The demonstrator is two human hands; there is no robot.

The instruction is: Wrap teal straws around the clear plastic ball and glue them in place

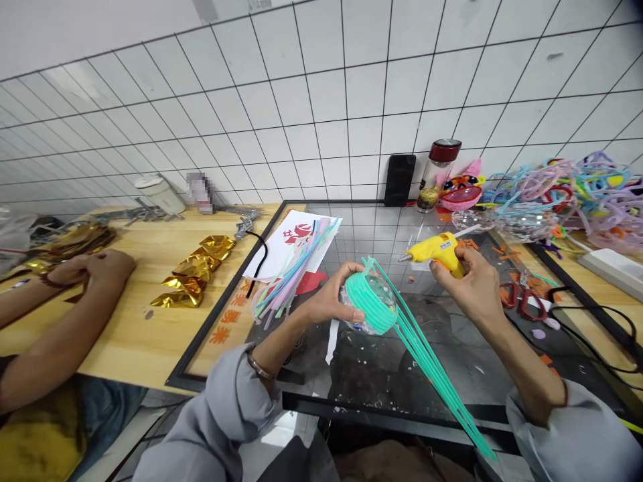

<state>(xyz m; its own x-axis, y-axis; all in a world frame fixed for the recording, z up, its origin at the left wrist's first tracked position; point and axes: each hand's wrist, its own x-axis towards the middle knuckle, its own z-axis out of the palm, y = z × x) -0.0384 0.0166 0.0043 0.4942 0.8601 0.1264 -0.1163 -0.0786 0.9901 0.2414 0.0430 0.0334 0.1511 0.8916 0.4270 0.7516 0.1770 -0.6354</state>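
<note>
Grey sleeve [211, 408]: nearest the camera, at the lower edge, covering the left forearm almost to a bracelet [260, 367].
Left hand [329, 298]: closed around the side of the wrapped container, thumb across the green winding.
Wrapped container [369, 304]: raised over the dark glossy tabletop [362, 375], tilted, its clear wall visible beside the winding. Probably light, thin-walled plastic, slippery where bare and apt to dent under a hard squeeze; best held as here, by the wound band, with a broad, gentle grip.
Green strips [435, 365]: loose ends trailing from the container toward the lower right. They appear soft and pliant, springy rather than brittle; best guided singly, close to the winding.
Right hand [469, 274]: gripping the handle of the glue gun; whether the trigger is pressed cannot be told.
Glue gun [437, 251]: near the container but apart from it, nozzle pointing left. Likely rigid and fairly light; to be taken by the handle, never the possibly hot metal tip.
Scissors [525, 304]: red-handled, lying to the right, beyond the right wrist.
</note>
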